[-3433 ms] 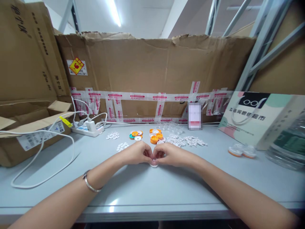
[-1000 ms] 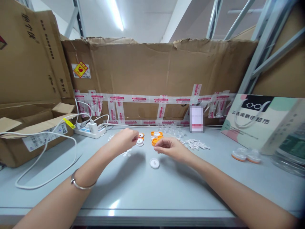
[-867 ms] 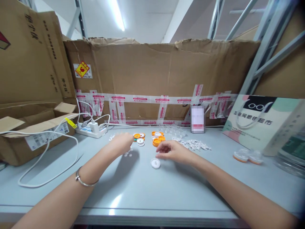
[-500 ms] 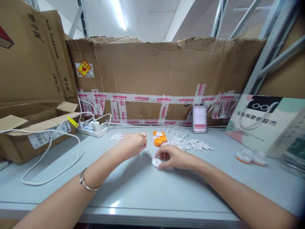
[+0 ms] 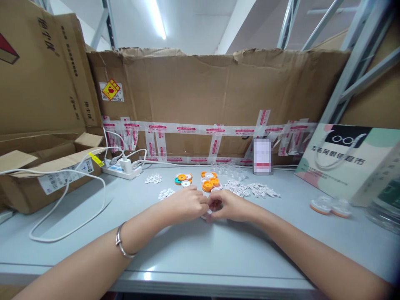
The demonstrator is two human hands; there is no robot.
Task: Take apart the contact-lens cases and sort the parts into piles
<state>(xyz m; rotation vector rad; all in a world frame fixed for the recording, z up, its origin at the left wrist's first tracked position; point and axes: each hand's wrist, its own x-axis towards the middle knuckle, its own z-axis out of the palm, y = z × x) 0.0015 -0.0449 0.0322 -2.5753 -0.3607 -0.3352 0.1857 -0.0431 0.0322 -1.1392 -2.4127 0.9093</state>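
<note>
Between thumb and fingers, my right hand [image 5: 231, 205] grips a small round white cap [image 5: 206, 214] on the table. My left hand [image 5: 187, 204] reaches over that cap from the left, its fingers bent together. Whatever the left fingers pinch is hidden, and they cover most of the cap. Just beyond the hands lie orange and white round caps [image 5: 208, 186]. Another cluster of orange, teal and white caps [image 5: 181, 179] is behind my left hand, with small white discs [image 5: 165, 193] nearer to it. Little white plastic parts [image 5: 236, 188] are heaped past my right hand.
A phone [image 5: 263, 157] leans on the cardboard wall [image 5: 200, 91]. Clear plastic pieces [image 5: 229, 171] lie near it. At right are orange-based clear pieces [image 5: 321, 206] and a paper bag [image 5: 334, 162]. A power strip [image 5: 125, 168], white cable [image 5: 68, 241] and open carton [image 5: 62, 171] occupy the left.
My left hand has come right and nearer, from the caps at the back to the white cap at my right fingers. The left cap cluster and white discs are now uncovered.
</note>
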